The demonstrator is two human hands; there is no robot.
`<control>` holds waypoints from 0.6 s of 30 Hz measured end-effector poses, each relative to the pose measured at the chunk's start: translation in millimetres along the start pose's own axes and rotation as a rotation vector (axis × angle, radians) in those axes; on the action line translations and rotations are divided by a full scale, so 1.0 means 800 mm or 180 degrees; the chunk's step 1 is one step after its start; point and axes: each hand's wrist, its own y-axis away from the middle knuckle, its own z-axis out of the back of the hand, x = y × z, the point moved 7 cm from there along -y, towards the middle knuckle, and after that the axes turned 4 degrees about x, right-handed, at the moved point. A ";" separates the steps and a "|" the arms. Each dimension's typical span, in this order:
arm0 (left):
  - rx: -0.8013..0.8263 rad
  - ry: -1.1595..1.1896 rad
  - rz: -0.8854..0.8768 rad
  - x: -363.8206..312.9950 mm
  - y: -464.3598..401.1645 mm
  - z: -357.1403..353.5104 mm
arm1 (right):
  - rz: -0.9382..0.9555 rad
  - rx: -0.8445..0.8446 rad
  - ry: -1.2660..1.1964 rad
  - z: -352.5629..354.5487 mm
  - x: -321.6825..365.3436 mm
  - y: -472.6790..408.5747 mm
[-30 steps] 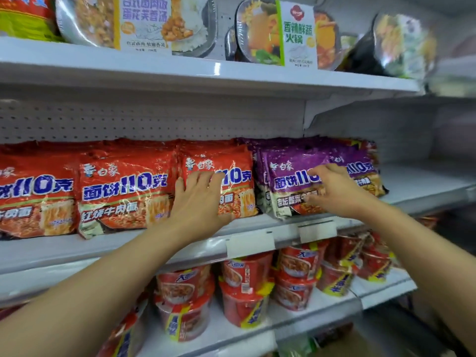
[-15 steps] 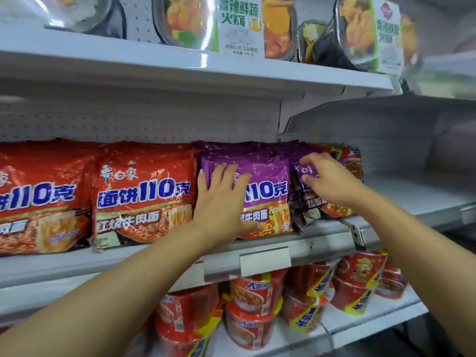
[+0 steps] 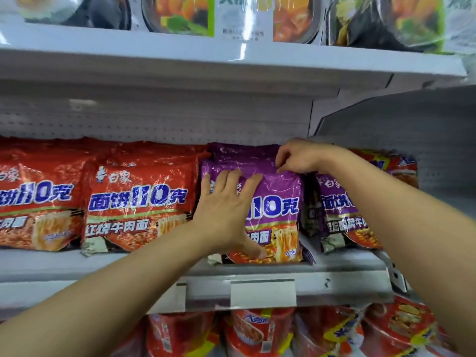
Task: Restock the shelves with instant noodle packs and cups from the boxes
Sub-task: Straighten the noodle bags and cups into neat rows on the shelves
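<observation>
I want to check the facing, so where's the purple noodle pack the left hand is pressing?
In the head view, the purple noodle pack stands right of centre on the middle shelf, between the red noodle pack and another purple pack.

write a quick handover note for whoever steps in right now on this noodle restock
Left hand: open, flat against the front purple noodle pack on the middle shelf.
Right hand: fingers curled at that pack's top edge, apparently pinching it.
Done: red packs and purple packs fill the middle shelf; cups sit below.
Left: seat this pack upright, level with its row. No boxes in view.
</observation>
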 end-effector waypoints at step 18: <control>-0.0418 -0.0417 0.0062 0.004 -0.021 -0.012 | -0.0029 -0.0744 -0.0892 0.035 -0.021 -0.036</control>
